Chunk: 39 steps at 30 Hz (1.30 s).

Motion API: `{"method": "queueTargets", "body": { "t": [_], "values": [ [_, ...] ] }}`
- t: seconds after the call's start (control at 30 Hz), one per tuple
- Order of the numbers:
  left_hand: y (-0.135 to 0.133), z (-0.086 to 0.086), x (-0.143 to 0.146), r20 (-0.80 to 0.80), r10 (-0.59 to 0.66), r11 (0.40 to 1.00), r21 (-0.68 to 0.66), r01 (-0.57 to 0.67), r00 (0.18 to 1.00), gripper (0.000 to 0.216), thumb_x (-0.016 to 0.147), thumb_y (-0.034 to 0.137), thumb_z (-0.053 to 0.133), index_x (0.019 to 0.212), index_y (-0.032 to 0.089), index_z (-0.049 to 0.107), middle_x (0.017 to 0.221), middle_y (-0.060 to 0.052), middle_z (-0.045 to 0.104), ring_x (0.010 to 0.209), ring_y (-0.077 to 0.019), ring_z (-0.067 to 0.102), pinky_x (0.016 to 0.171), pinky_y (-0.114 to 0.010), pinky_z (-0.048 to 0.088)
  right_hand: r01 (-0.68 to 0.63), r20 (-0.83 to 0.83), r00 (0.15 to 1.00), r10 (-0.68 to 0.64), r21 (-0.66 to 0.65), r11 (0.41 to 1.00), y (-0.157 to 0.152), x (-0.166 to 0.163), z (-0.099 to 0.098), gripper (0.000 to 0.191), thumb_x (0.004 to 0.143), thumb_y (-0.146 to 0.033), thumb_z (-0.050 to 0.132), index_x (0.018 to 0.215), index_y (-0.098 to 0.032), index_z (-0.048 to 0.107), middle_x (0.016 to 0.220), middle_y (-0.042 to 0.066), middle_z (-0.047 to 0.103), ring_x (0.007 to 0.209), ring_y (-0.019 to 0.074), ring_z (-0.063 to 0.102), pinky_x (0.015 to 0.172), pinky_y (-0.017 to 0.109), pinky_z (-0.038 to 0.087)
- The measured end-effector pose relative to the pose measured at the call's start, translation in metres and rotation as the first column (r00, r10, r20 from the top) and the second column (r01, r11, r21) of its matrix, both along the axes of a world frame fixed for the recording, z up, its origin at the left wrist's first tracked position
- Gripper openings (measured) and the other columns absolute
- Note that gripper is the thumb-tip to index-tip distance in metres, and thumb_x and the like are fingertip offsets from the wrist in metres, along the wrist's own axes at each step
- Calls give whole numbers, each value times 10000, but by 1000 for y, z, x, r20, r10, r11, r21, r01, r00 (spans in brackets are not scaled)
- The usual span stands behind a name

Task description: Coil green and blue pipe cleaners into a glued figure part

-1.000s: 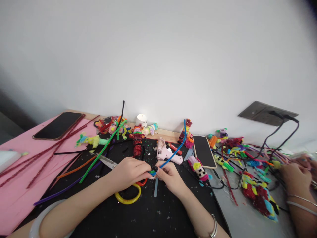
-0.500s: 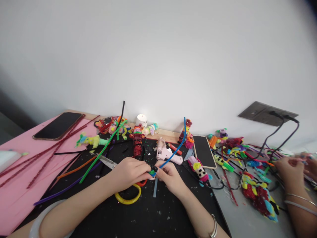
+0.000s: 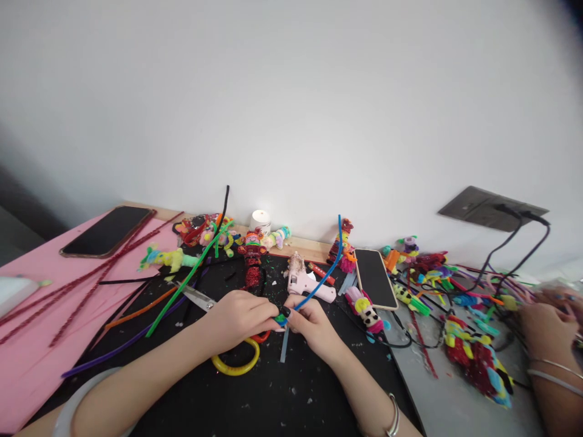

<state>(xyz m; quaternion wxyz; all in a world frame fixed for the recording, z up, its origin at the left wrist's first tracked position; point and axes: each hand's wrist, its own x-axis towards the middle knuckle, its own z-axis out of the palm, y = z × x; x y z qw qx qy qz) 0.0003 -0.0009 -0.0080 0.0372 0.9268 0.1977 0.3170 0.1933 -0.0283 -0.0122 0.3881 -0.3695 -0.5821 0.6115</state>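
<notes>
A blue pipe cleaner (image 3: pixel 325 276) rises in a curve from between my hands at the middle of the black mat. Its lower end is bent beside a small green piece (image 3: pixel 279 318), mostly hidden by fingers. My left hand (image 3: pixel 243 317) is closed around that green and blue end. Thumb and finger of my right hand (image 3: pixel 308 321) pinch the blue pipe cleaner close by, fingertips almost touching the left ones. Under my left hand lie scissors with a yellow handle (image 3: pixel 237 358), their blades (image 3: pixel 197 297) pointing up-left. A clear glue stick (image 3: pixel 285 345) lies just below my fingers.
Beyond my hands lies a pink glue gun (image 3: pixel 307 282). Pipe-cleaner figures, including a spotted one (image 3: pixel 365 309), surround it. Phones (image 3: pixel 107 230) lie left and right (image 3: pixel 376 279). Black cords run from a wall socket (image 3: pixel 492 208). Another person's hand (image 3: pixel 546 328) works at far right.
My hands and the blue pipe cleaner have barely moved. At the far right, the other person's hands have shifted slightly right and down.
</notes>
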Motion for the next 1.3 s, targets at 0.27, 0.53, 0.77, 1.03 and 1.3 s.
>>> {"method": "queueTargets", "body": {
  "t": [0.27,0.53,0.77,1.03,1.3],
  "values": [
    [-1,2,0,26,-17,999,35,16,1000,234,930,314,422,853,155,576,618,-7,609,534,-115,561,524,-213,398,-29,-8,1000,29,-10,1000,0,1,0,322,829,-434,575,688,-154,501,576,-49,401,505,75,288,470,216,199],
    [-1,1,0,9,-25,1000,1,24,1000,205,921,296,450,843,150,572,630,-2,615,521,-115,556,511,-233,384,-46,32,998,46,2,999,0,0,4,378,820,-482,562,647,-154,486,555,-53,376,507,78,289,476,216,205],
    [-2,2,0,0,-26,1000,-1,26,1000,219,924,307,443,840,152,573,638,-5,622,538,-117,568,518,-233,380,-53,109,993,52,10,999,0,1,3,433,816,-536,520,601,-164,470,528,-45,404,493,85,313,479,223,224],
    [-2,1,0,-22,-21,1000,-5,21,1000,226,926,312,437,829,159,570,633,4,615,535,-123,567,509,-247,358,-75,141,987,72,13,997,0,3,1,344,859,-346,474,565,-171,433,520,-52,379,493,85,305,493,230,224],
    [-1,2,-1,-47,-25,999,-32,24,999,238,926,325,435,835,159,580,641,3,617,548,-119,573,521,-245,363,-94,105,989,100,-61,994,1,2,0,338,839,-341,480,556,-181,386,505,-66,333,476,79,249,483,237,189]
  ]
}}
